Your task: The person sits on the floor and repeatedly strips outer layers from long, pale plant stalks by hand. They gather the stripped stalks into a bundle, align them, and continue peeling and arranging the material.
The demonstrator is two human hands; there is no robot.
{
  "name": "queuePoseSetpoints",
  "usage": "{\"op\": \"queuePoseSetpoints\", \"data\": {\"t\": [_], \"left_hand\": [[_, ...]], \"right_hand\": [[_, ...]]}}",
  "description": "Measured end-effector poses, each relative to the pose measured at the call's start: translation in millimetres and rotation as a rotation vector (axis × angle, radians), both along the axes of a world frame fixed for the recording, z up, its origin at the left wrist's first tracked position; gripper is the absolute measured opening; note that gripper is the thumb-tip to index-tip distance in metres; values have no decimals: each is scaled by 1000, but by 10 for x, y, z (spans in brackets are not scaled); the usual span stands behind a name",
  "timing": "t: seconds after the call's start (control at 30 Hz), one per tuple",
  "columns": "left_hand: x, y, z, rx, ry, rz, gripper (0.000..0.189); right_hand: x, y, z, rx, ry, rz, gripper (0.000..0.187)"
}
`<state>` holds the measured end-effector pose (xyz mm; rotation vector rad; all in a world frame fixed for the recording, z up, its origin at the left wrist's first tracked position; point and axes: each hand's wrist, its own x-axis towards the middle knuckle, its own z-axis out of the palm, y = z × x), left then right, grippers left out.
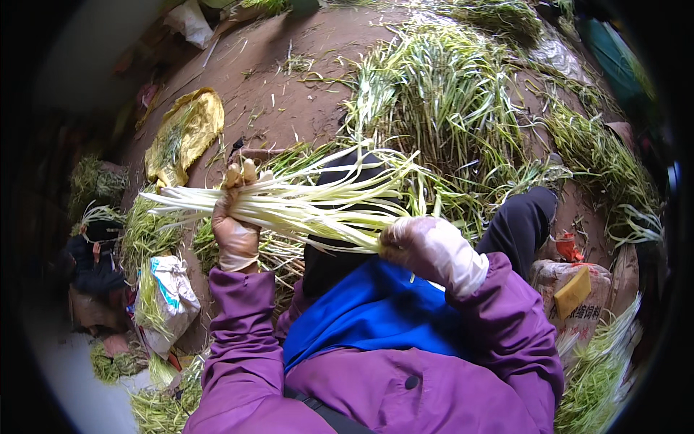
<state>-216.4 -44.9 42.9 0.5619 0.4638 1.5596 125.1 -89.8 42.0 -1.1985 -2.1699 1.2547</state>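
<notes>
A bundle of long pale stalks, like blanched garlic chives (pixel 320 203), lies level across my lap, its white ends to the left and yellow-green leaves to the right. My left hand (pixel 236 233), in a thin soiled glove, grips it near the white ends, thumb and fingers wrapped around. At the bundle's lower right edge, my right hand (pixel 428 247) is curled in a fist around some of the stalks; its whitish glove is stained, and the fingertips are hidden. Below the bundle spreads a blue apron (pixel 368 314).
A large heap of green stalks (pixel 434 97) covers the earthen floor (pixel 282 103) ahead. A yellow woven sack (pixel 187 135) lies ahead left; a white bag (pixel 171 293) stands left. At right, a printed sack (pixel 574 287) carries a yellow block (pixel 573 292). Another person (pixel 97 260) sits far left.
</notes>
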Motion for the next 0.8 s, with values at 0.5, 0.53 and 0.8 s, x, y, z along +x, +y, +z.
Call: {"op": "queuePoseSetpoints", "data": {"t": [0.5, 0.53, 0.8], "left_hand": [[39, -28, -87, -21, -163, -62, 33], [30, -36, -87, -25, -159, -71, 33], [-17, 11, -45, -4, -128, -13, 33]], "right_hand": [[-140, -228, 130, -83, 53, 197, 18], [-140, -223, 155, -101, 44, 204, 18], [102, -128, 204, -233, 19, 58, 19]]}}
